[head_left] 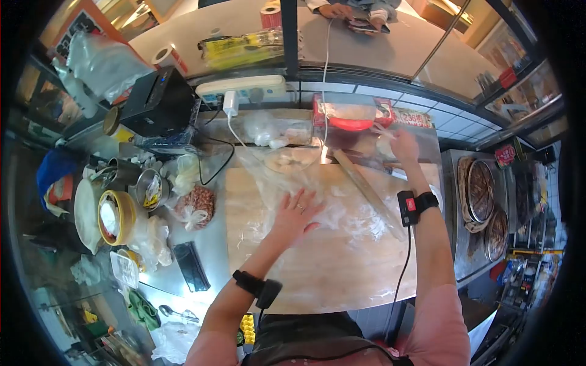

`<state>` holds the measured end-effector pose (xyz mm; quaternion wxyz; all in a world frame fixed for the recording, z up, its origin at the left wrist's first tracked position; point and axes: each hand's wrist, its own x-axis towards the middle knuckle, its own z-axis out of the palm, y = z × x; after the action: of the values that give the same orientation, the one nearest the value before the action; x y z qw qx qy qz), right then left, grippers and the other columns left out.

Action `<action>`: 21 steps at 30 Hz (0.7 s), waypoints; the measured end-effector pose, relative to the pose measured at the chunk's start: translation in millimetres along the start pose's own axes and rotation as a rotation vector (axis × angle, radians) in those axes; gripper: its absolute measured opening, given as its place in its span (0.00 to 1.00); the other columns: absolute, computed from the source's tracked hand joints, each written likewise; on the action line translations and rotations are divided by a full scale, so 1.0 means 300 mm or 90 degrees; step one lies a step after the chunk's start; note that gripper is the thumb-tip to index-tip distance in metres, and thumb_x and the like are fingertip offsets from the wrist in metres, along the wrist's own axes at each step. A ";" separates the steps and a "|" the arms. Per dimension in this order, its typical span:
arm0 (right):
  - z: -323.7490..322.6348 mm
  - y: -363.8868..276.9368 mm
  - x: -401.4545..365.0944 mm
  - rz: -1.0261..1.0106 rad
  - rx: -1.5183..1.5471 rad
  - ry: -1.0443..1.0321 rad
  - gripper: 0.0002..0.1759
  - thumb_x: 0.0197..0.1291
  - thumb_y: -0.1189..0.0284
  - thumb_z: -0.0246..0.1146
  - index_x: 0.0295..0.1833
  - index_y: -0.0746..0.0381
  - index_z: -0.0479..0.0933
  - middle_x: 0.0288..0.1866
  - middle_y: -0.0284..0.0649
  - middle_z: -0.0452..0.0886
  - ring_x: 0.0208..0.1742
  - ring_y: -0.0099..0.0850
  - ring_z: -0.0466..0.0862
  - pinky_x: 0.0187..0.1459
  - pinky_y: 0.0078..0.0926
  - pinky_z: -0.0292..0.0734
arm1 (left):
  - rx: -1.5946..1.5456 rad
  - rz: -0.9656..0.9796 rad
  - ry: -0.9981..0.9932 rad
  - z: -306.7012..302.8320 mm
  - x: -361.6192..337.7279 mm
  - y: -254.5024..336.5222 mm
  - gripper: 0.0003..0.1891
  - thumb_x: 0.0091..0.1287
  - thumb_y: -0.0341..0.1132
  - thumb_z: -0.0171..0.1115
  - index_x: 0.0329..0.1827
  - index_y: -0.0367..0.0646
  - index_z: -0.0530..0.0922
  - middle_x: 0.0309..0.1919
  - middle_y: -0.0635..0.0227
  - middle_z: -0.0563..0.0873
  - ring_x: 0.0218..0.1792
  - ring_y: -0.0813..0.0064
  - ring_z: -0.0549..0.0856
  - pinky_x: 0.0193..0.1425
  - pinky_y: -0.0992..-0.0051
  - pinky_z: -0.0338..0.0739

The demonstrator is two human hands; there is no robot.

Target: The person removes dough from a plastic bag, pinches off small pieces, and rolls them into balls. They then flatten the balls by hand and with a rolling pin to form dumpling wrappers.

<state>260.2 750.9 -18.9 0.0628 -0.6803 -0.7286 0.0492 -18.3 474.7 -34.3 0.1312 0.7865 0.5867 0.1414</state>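
Observation:
My left hand (296,215) lies over the floured wooden board (317,274), its fingers spread. Just beyond its fingertips is a clear plastic bag (268,174), with pale dough (293,160) in or under it. My right hand (404,147) reaches to the back of the counter. Its fingers look bent together near a pale, narrow piece beside a red bowl-like thing (351,124); what they hold, if anything, I cannot make out. A wooden rolling pin (366,188) lies slantwise on the board between my hands, with white flour (366,226) around it.
On the left stand a yellow-rimmed bowl (126,218), a metal bowl (152,189), a bag of reddish-brown beans or nuts (196,207) and a dark phone (191,266). Behind are a black printer (155,104) and a power strip (244,88). Round flat breads (481,190) lie right. Another person's hands (336,11) show beyond the glass.

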 end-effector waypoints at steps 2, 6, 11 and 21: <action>0.000 0.005 0.014 0.042 0.099 0.000 0.18 0.53 0.62 0.65 0.46 0.60 0.75 0.45 0.48 0.82 0.46 0.50 0.82 0.44 0.47 0.76 | 0.081 -0.008 0.008 0.016 0.018 -0.021 0.27 0.62 0.47 0.61 0.66 0.62 0.71 0.69 0.63 0.69 0.72 0.57 0.62 0.72 0.46 0.53; -0.193 -0.057 -0.128 -0.081 0.216 0.163 0.10 0.53 0.75 0.60 0.42 0.61 0.74 0.35 0.48 0.81 0.38 0.45 0.82 0.40 0.41 0.76 | 0.052 -0.127 0.023 -0.014 0.026 -0.164 0.30 0.59 0.37 0.62 0.68 0.62 0.69 0.70 0.64 0.67 0.73 0.58 0.61 0.73 0.47 0.52; -0.385 -0.138 -0.394 -0.240 0.564 0.086 0.11 0.47 0.87 0.54 0.37 0.63 0.74 0.34 0.39 0.77 0.34 0.29 0.77 0.34 0.25 0.72 | 0.118 -0.240 0.038 -0.064 0.025 -0.250 0.28 0.60 0.37 0.61 0.66 0.57 0.70 0.66 0.61 0.70 0.70 0.55 0.64 0.72 0.48 0.55; -0.255 -0.252 -0.848 -0.325 0.672 -0.128 0.21 0.45 0.91 0.52 0.45 0.62 0.77 0.39 0.38 0.72 0.41 0.28 0.74 0.37 0.20 0.70 | -0.442 -0.091 0.199 -0.112 -0.085 0.373 0.15 0.54 0.26 0.66 0.46 0.42 0.77 0.39 0.57 0.82 0.41 0.57 0.82 0.41 0.67 0.77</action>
<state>214.7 490.9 62.3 0.3329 -0.3524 -0.7485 0.4525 61.3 420.5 36.7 0.3084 0.6217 0.5698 0.4401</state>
